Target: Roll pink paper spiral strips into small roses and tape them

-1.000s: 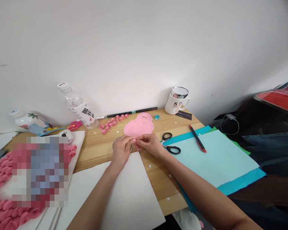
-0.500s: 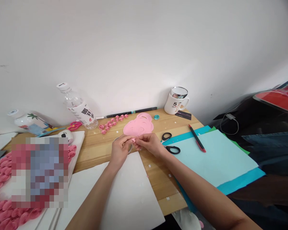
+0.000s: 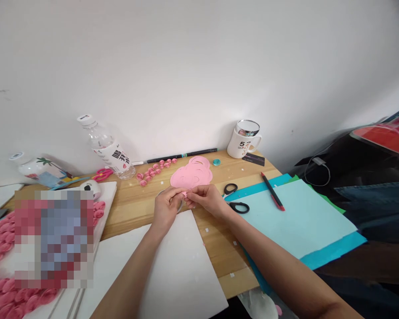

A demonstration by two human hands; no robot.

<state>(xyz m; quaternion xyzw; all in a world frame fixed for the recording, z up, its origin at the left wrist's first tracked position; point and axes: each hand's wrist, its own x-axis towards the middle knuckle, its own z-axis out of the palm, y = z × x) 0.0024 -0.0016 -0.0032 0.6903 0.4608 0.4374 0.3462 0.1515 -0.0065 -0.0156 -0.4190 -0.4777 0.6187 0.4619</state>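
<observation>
Over the middle of the wooden table, my left hand (image 3: 166,207) and my right hand (image 3: 206,199) meet fingertip to fingertip. Both are closed on a small piece of pink paper (image 3: 185,194), mostly covered by the fingers. Just beyond them lies a pile of pink paper spirals (image 3: 190,173). Several rolled pink paper flowers (image 3: 157,166) stand in rows to its left, and one teal rolled paper flower (image 3: 216,162) is on its right. A roll of tape, partly hidden, seems to sit behind my left hand.
Black-handled scissors (image 3: 240,208) lie right of my hands, beside light blue paper sheets (image 3: 295,217) with a red-black pen (image 3: 272,191). A mug (image 3: 241,144) and a water bottle (image 3: 115,153) stand by the wall. White board (image 3: 182,270) lies in front; pink flowers (image 3: 3,248) cover a panel at left.
Almost nothing differs. Both hands keep their place and their hold on the pink paper; the whole view has shifted very slightly.
</observation>
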